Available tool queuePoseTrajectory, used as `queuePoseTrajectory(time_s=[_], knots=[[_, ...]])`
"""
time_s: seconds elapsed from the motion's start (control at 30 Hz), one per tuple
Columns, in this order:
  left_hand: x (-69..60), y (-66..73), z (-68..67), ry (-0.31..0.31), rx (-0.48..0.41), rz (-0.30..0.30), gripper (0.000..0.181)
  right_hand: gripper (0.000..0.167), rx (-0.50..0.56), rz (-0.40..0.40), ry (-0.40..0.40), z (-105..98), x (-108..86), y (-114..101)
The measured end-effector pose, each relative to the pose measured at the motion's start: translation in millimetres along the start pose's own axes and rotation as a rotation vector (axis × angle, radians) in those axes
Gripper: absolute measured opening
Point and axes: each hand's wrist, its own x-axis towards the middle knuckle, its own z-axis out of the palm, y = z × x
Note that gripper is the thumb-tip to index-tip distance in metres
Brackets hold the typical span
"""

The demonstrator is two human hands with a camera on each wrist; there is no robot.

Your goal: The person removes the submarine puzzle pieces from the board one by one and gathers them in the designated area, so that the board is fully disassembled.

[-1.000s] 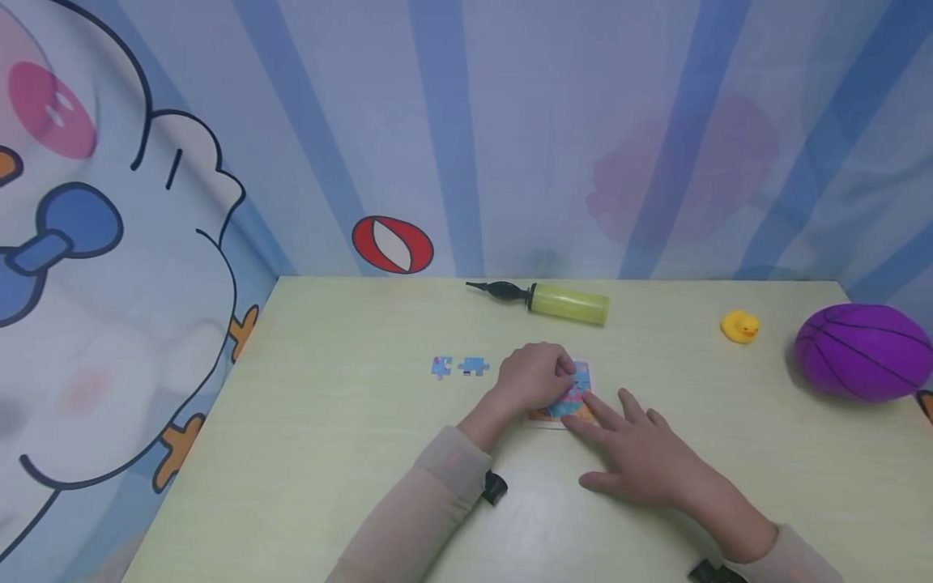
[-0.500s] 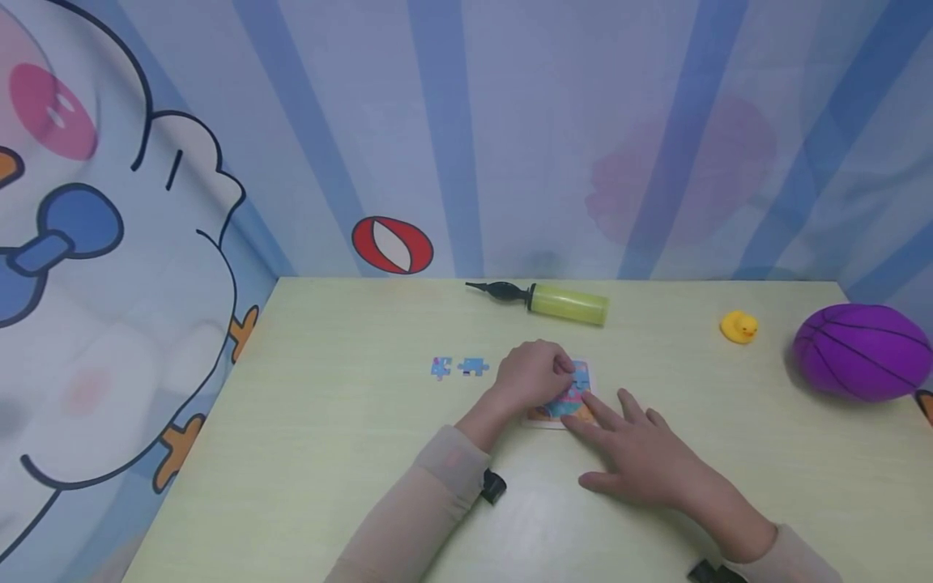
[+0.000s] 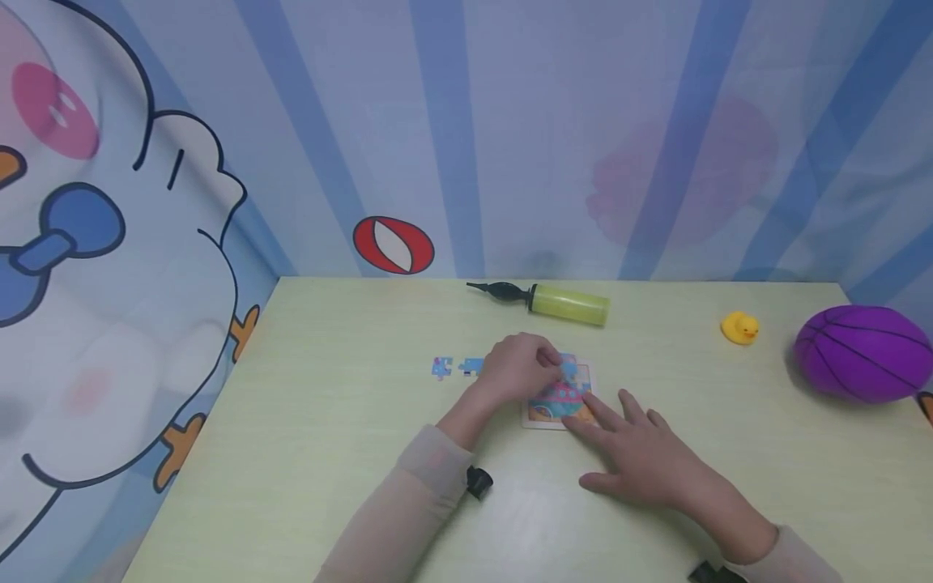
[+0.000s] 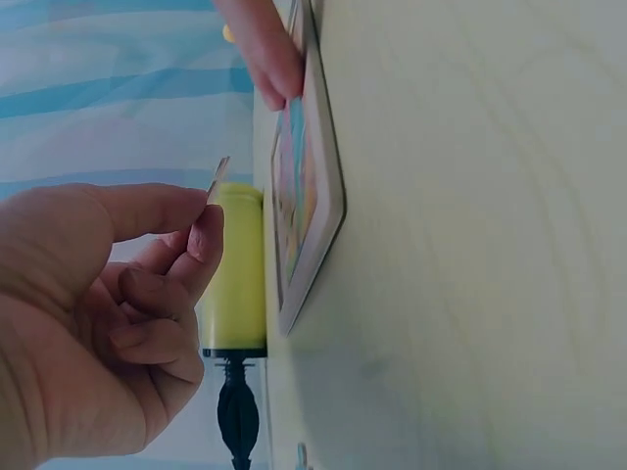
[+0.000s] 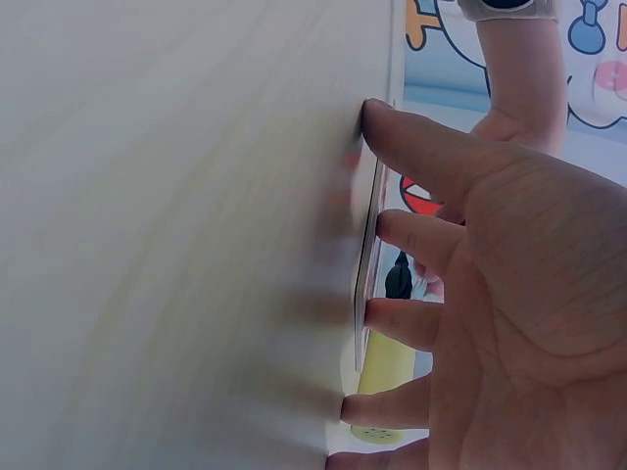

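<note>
Pinching a puzzle piece [image 3: 569, 367], the left hand [image 3: 517, 368] could slip and drop it; the outspread right hand [image 3: 641, 455] touches the board [image 3: 543, 426] beneath.

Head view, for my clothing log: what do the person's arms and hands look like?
The left hand and right hand are bare, with no gloves or rings showing. The left sleeve and right sleeve are pale beige. A small black device shows by the left sleeve, a second black device by the right.
</note>
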Motion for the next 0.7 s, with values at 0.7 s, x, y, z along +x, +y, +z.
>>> queuePoseTrajectory(time_s=[0.7], knots=[[-7.1,-24.2,-19.0,0.020,0.007,-0.038,0.010,0.076,0.006,0.010,0.007,4.0,1.0,2.0]])
